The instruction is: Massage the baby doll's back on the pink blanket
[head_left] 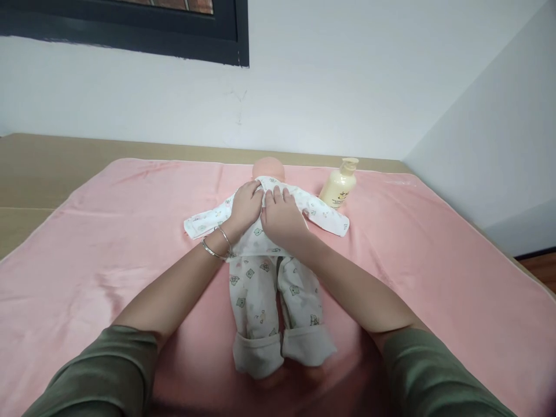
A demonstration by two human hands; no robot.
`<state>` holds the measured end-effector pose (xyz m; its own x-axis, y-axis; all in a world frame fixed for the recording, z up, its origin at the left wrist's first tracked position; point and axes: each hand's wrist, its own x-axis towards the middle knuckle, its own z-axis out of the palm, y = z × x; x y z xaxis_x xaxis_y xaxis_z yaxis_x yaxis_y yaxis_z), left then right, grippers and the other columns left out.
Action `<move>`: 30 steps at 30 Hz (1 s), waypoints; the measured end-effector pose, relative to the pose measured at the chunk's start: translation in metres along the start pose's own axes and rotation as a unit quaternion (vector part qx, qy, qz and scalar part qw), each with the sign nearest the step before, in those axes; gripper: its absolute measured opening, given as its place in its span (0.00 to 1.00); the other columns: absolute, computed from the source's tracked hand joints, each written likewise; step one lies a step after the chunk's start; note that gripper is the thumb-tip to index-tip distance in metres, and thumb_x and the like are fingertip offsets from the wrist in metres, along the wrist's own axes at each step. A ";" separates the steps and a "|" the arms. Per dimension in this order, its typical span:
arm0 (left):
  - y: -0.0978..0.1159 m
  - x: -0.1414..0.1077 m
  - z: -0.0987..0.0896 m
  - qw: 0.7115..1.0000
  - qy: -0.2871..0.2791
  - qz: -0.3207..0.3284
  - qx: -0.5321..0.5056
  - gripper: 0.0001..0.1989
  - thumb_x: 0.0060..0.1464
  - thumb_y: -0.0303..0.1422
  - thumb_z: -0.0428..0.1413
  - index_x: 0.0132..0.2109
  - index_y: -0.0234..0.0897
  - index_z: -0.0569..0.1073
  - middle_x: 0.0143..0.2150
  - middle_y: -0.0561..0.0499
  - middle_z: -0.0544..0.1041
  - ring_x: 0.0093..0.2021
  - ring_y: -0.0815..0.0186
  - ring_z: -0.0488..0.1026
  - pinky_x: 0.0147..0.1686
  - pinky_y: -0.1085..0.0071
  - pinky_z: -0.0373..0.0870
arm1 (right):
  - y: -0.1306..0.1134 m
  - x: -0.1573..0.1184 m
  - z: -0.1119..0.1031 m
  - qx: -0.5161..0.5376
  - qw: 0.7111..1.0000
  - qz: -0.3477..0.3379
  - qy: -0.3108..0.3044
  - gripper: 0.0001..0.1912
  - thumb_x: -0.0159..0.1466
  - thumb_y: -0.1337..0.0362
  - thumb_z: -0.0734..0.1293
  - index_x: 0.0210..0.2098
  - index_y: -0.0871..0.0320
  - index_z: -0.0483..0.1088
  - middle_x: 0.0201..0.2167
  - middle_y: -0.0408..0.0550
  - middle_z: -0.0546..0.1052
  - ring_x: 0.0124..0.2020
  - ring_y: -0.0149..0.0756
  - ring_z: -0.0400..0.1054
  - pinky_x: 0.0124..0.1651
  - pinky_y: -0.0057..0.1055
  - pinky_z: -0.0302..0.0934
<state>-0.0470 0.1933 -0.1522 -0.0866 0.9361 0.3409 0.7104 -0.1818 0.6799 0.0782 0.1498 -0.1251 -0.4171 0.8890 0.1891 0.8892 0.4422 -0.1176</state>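
A doll [269,168] in a white patterned shirt [258,242] and matching trousers [254,289] lies stretched out in front of me, its smooth head farthest away and sleeves spread sideways. The trouser legs end in thick turned-up cuffs near me. My left hand [247,205], with silver bangles at the wrist, is curled on the upper shirt near the collar; its fingertips are partly hidden and appear closed on the cloth. Beside it, my right hand [282,217] rests flat on the upper body, fingers stretched out and slightly apart. I cannot see the doll's face.
A cream pump bottle [339,185] stands just beyond the doll's right-side sleeve. Under everything spreads a pink blanket [113,249] on a tan surface [56,156]. A white wall [325,87] rises behind, with a dark window frame [130,29] at upper left.
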 end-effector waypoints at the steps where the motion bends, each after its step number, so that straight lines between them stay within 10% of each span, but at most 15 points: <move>1: 0.002 -0.001 -0.001 1.000 -0.002 0.009 0.019 0.22 0.63 0.31 0.42 0.54 0.31 0.76 0.57 0.37 0.79 0.59 0.53 0.74 0.63 0.54 0.68 | 0.003 0.003 0.000 0.015 1.000 -0.003 -0.002 0.30 0.73 0.65 0.53 0.71 0.73 0.57 0.74 0.67 0.57 0.75 0.62 0.50 0.74 0.56 0.47; 11: 0.037 -0.036 -0.005 0.928 -0.131 0.147 0.315 0.27 0.56 0.21 0.45 0.62 0.16 0.68 0.61 0.26 0.73 0.67 0.42 0.66 0.67 0.48 0.59 | 0.061 0.047 0.011 0.152 0.986 0.063 -0.024 0.39 0.71 0.50 0.55 0.73 0.71 0.53 0.77 0.67 0.50 0.79 0.59 0.38 0.77 0.55 0.39; 18: 0.030 -0.014 -0.014 0.952 -0.128 0.114 0.252 0.20 0.62 0.23 0.40 0.49 0.25 0.75 0.55 0.29 0.77 0.60 0.45 0.71 0.62 0.50 0.65 | 0.038 0.028 0.001 0.063 0.997 0.037 -0.004 0.31 0.73 0.57 0.52 0.65 0.75 0.62 0.65 0.71 0.69 0.68 0.58 0.61 0.71 0.51 0.52; 23: 0.012 0.001 -0.015 0.989 -0.082 0.019 0.122 0.16 0.65 0.30 0.40 0.45 0.34 0.73 0.48 0.36 0.79 0.49 0.52 0.76 0.54 0.56 0.72 | 0.012 0.009 -0.004 0.005 1.000 0.009 0.020 0.30 0.73 0.61 0.54 0.67 0.78 0.60 0.68 0.73 0.66 0.71 0.59 0.57 0.72 0.50 0.50; 30: 0.027 -0.015 -0.008 0.980 -0.054 0.041 0.187 0.19 0.64 0.26 0.40 0.51 0.30 0.74 0.53 0.33 0.77 0.56 0.49 0.73 0.59 0.52 0.69 | 0.047 0.032 -0.004 0.112 0.993 0.026 -0.005 0.25 0.73 0.59 0.53 0.58 0.69 0.68 0.61 0.67 0.74 0.62 0.55 0.66 0.65 0.46 0.59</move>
<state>-0.0319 0.1715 -0.1338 0.0409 0.9531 0.3000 0.9198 -0.1532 0.3612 0.1069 0.1990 -0.1210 -0.3749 0.9119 0.1670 0.8461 0.4101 -0.3405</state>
